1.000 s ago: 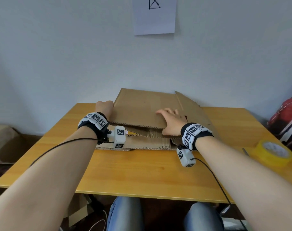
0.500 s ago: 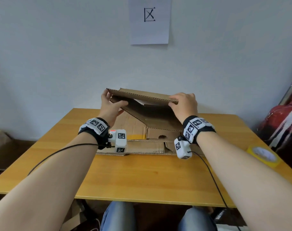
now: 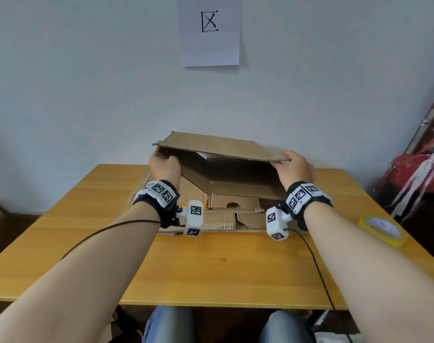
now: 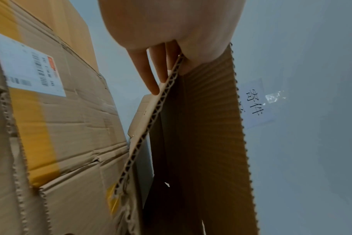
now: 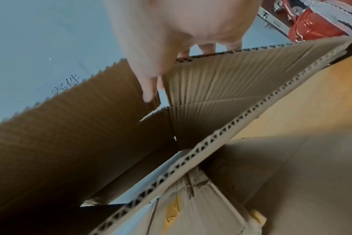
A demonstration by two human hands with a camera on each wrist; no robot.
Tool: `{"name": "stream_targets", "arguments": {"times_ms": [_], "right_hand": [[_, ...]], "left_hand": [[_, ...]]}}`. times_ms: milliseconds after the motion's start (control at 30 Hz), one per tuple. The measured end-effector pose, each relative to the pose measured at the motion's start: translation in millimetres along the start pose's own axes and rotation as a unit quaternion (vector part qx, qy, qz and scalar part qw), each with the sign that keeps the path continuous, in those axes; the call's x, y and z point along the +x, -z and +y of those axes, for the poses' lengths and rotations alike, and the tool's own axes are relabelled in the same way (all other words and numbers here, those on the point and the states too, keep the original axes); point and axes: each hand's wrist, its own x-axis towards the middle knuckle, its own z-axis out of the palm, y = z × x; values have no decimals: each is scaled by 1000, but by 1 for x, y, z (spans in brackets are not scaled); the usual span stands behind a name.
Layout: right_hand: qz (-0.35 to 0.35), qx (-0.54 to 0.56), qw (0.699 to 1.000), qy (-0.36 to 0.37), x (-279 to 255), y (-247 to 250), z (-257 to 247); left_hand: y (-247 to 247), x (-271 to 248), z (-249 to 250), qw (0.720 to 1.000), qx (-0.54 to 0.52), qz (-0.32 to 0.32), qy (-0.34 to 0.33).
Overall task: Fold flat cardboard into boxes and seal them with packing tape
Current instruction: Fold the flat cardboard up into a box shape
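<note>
Soft, even daylight up top; wrist views run dim, grainy and blurred, edges bending, deep shadow inside the cardboard (image 5: 74, 143).

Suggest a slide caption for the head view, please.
Both hands, left and right, lift a cardboard box open over a wooden table.

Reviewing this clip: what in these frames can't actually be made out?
- Left hand fingertips, head view: hidden under the raised cardboard panel.
- Shipping label text, left wrist view: too small and blurred.
- Wall sign, head view: its top is cut off by the frame edge.
- Tape roll, head view: its free end is too small to find.
- Red bag, head view: cut off at the right edge.
</note>
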Motion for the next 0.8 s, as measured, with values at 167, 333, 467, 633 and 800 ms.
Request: {"name": "stream_targets", "arguments": {"times_ms": [167,333,467,633,800], "right_hand": [[45,97,994,1,0,2,-14],[139,135,981,-11,0,25,-37],[188,188,964,26,2,45,-65],[221,263,936,72,0,52,-91],[209,351,910,75,-2,35,-98]], "left_hand": [[0,1,14,1000,-15,8,-6],[6,-2,29,998,-12,-15,-53],[8,-4,40,992,19,-8,-124],[14,-3,58,987,32,25,-158],[30,6,73,977,79,50,-191]]}}
